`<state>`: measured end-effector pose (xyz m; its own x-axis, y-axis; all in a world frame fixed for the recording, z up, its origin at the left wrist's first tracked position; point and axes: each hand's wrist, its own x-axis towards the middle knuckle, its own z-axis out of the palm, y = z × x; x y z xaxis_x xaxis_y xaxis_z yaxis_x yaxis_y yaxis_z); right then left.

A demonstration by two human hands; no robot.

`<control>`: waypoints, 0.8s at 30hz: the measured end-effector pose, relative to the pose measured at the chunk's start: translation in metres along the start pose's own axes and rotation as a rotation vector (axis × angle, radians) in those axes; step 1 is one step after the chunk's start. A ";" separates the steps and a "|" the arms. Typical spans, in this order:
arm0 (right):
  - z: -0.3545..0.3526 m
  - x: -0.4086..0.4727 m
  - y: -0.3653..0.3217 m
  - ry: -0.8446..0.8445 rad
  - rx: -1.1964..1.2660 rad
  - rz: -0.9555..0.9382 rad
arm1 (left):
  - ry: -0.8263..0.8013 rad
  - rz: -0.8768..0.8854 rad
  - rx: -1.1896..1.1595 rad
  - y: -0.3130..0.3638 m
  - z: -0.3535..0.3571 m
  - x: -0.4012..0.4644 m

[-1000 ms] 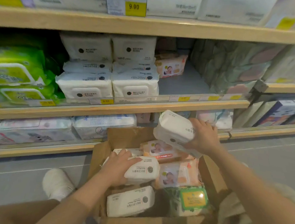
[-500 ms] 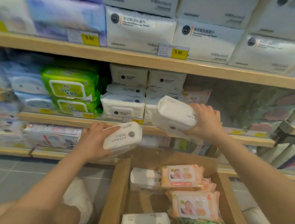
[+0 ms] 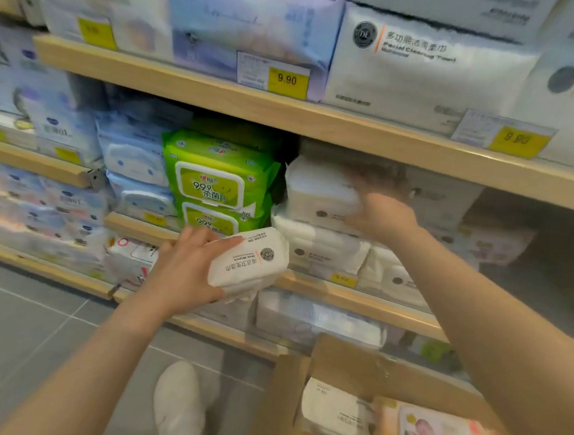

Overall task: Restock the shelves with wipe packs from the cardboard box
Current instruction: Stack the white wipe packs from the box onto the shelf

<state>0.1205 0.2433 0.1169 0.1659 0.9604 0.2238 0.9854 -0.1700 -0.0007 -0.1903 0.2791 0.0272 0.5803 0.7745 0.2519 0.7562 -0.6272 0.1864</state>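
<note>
While the right hand (image 3: 380, 212) reaches into the middle shelf (image 3: 352, 287), its fingers press against a white wipe pack (image 3: 318, 189) sitting on top of the white stack (image 3: 321, 244) just right of the green packs (image 3: 213, 180); motion blur hides the fingertips, so whether they're gripping that pack or only pushing it can't be told, though it looks like a loose hold on its right end. Left hand (image 3: 185, 271) is lower, in front of the shelf's wooden edge & just below the green packs, fingers wrapped round a second white wipe pack (image 3: 248, 259), thumb over its top, label facing up, pack tilted w/ its right end higher. That pack is in the air, not touching the shelf. Cardboard box (image 3: 281, 405) sits on the floor below & to the right of the green packs, flaps open; inside are another white pack (image 3: 332, 409) and, right beside it, a pink baby-print pack (image 3: 433, 434). Yellow 9.90 price tag (image 3: 288, 80) hangs on the upper shelf above the green packs, w/ big white towel packs (image 3: 421, 66) to its right. Pale blue packs (image 3: 135, 157) stand just left of the green ones. White shoe (image 3: 178, 401) on the grey floor left of the box.
</note>
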 end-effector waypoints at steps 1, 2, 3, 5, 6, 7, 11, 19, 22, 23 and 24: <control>0.006 0.001 -0.003 0.021 -0.025 0.006 | -0.008 -0.004 -0.001 0.000 0.000 0.002; 0.012 -0.001 -0.005 0.038 -0.046 0.035 | -0.019 -0.008 -0.003 0.000 0.000 0.003; 0.017 -0.004 -0.007 0.045 -0.068 0.073 | -0.030 -0.011 -0.003 0.001 0.000 0.003; 0.032 -0.010 -0.007 0.062 -0.099 0.092 | -0.035 -0.006 0.000 0.002 0.000 0.003; 0.039 -0.013 -0.007 0.087 -0.103 0.074 | -0.029 -0.001 -0.002 0.003 0.000 0.002; 0.045 -0.012 -0.007 0.103 -0.087 0.069 | -0.015 0.004 -0.012 0.002 0.001 0.001; 0.055 0.015 -0.006 0.156 -0.100 0.103 | 0.020 0.005 -0.054 0.001 0.003 0.000; 0.073 0.039 -0.007 0.233 -0.148 0.138 | 0.001 0.017 -0.048 0.004 0.006 0.004; 0.069 0.041 -0.006 0.177 -0.140 0.134 | -0.026 0.011 -0.055 0.008 0.005 0.003; 0.064 0.040 -0.007 0.140 -0.139 0.123 | -0.033 0.014 -0.055 0.010 0.004 0.003; 0.058 0.037 -0.009 0.113 -0.137 0.108 | -0.036 0.022 -0.057 0.013 0.003 0.002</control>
<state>0.1204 0.2929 0.0690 0.2576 0.9053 0.3377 0.9465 -0.3067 0.1003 -0.1787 0.2730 0.0273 0.6079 0.7624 0.2219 0.7255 -0.6469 0.2350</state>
